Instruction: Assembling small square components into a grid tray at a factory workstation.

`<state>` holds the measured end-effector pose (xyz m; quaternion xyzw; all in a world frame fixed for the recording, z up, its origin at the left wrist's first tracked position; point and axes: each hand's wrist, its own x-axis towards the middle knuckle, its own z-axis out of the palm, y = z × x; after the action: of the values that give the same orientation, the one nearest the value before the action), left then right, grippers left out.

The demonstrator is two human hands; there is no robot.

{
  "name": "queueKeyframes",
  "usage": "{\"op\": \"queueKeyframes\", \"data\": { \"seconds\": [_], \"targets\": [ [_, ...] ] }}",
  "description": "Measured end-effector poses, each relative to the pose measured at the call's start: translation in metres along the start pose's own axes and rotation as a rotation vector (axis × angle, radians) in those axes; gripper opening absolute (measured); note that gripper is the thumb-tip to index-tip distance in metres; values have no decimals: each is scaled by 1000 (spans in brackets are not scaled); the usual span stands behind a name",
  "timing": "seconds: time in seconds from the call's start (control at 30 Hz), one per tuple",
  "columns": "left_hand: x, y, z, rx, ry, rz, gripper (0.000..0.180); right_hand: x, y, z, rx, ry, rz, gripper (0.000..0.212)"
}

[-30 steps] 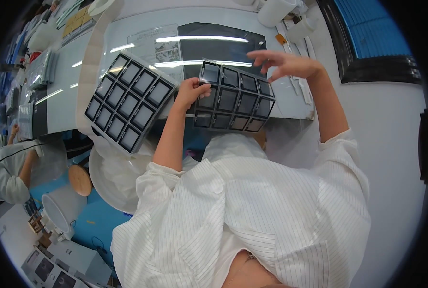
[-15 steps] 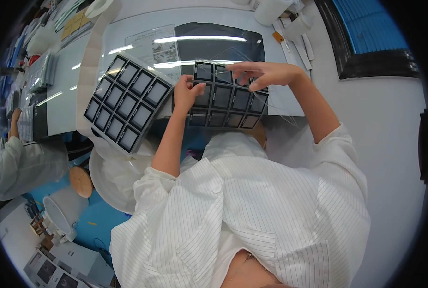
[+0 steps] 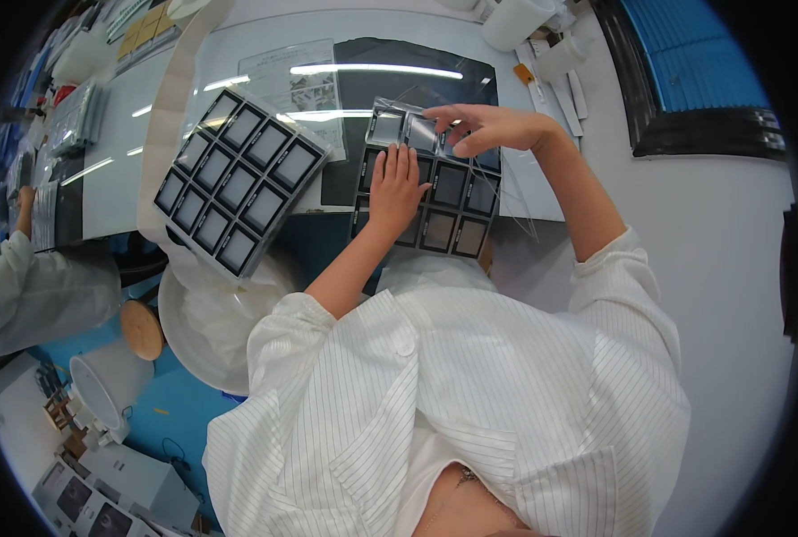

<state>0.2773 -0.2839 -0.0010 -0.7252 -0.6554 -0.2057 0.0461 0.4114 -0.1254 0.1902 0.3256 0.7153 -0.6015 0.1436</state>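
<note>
My left hand (image 3: 397,188) lies flat on a tray of black-framed square panels (image 3: 448,183), fingers stretched out over its middle rows. Above the tray's far right part is my right hand (image 3: 497,128), its fingers bent toward the thumb around a thin clear film (image 3: 512,199). Glare makes the film's outline hard to follow; one edge trails down past the tray's right side. The panels in the far row look lighter than the nearer ones. To the left, a second tray of similar black-framed panels (image 3: 238,183) rests at a slant, overhanging the table's near edge.
A dark mat (image 3: 363,67) and a printed sheet (image 3: 278,76) lie on the glossy table (image 3: 112,192). White bottles (image 3: 511,22) stand at the far right. Below the left tray is a white bin (image 3: 179,331) with crumpled clear plastic. Another person (image 3: 50,291) works at the left.
My left hand has gone from pinching near the tray's far left to lying flat over its middle. The tray has shifted slightly, and its far row looks brighter. My right hand has moved little.
</note>
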Motion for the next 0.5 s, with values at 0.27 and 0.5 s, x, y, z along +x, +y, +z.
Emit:
{"op": "queueKeyframes", "data": {
  "seconds": [0.27,0.5],
  "targets": [
    [0,8,16,-67,-105,16,78,-7,1,-10,67,-19,-17,84],
    [-6,8,18,-35,-92,13,82,-38,-18,-94,-118,112,-67,80]
  ]
}}
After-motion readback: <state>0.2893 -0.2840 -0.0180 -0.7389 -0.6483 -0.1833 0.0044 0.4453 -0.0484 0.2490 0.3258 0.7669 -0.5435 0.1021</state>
